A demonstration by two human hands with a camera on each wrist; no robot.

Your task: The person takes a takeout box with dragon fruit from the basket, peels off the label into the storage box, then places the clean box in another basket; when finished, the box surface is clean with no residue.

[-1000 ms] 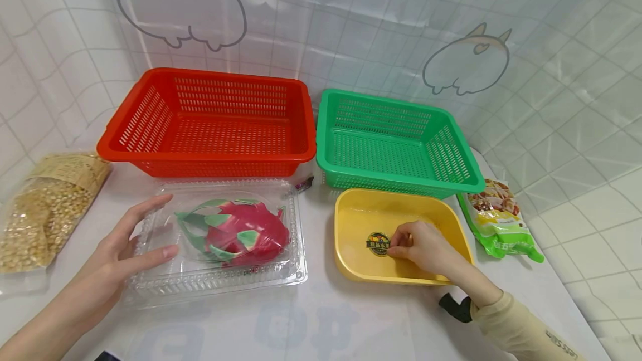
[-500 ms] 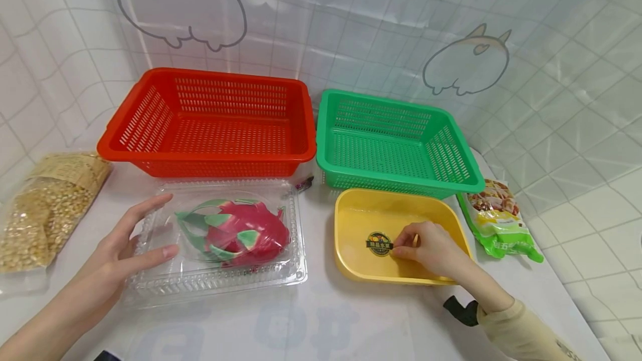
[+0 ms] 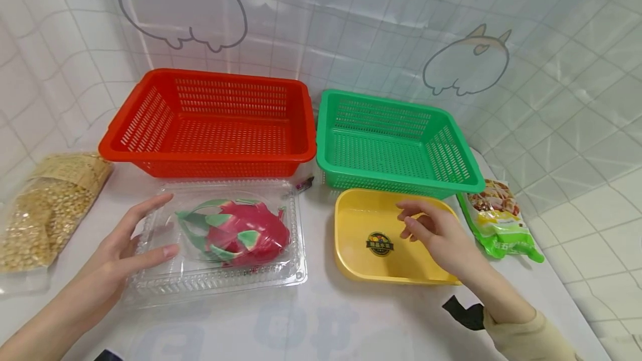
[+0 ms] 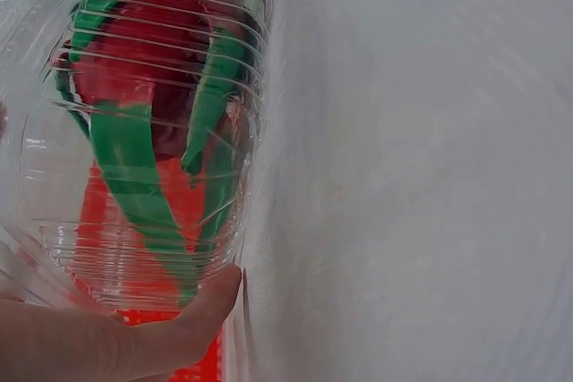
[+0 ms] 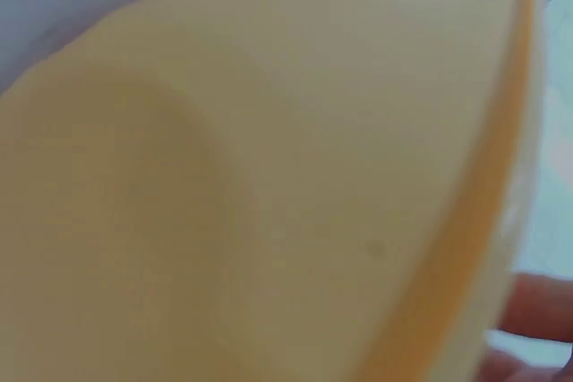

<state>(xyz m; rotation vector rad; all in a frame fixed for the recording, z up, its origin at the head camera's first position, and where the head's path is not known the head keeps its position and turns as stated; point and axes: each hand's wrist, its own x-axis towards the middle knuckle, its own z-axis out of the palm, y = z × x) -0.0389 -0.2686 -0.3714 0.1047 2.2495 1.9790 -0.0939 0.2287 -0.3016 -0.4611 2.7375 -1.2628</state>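
Observation:
A clear plastic clamshell box (image 3: 296, 238) stands on the table, with a red dragon fruit (image 3: 256, 235) with green scales inside. At the box's left end my left hand (image 3: 117, 249) rests with thumb and index finger extended; the left wrist view shows a finger (image 4: 210, 301) against the ridged plastic. My right hand (image 3: 446, 235) hovers over a yellow basin (image 3: 358, 210), its fingers loosely bent and nothing seen between them. A round dark sticker (image 3: 379, 244) with printed characters lies on the basin's floor. Yellow plastic fills most of the right wrist view, with fingertips (image 5: 537, 306) at its edge.
Behind stand a red basket (image 3: 225, 132) and a green basket (image 3: 381, 149). A bag of yellow kernels (image 3: 55, 210) lies far left, a green food packet (image 3: 499, 219) far right. Between box and green basket sits a small dark wrapper (image 3: 304, 184). A black strap (image 3: 466, 313) lies near my right forearm.
My right hand has lifted off the sticker, up and to the right, its pinched fingers loosening. The sticker stays on the basin floor. My left hand and the box have not visibly moved.

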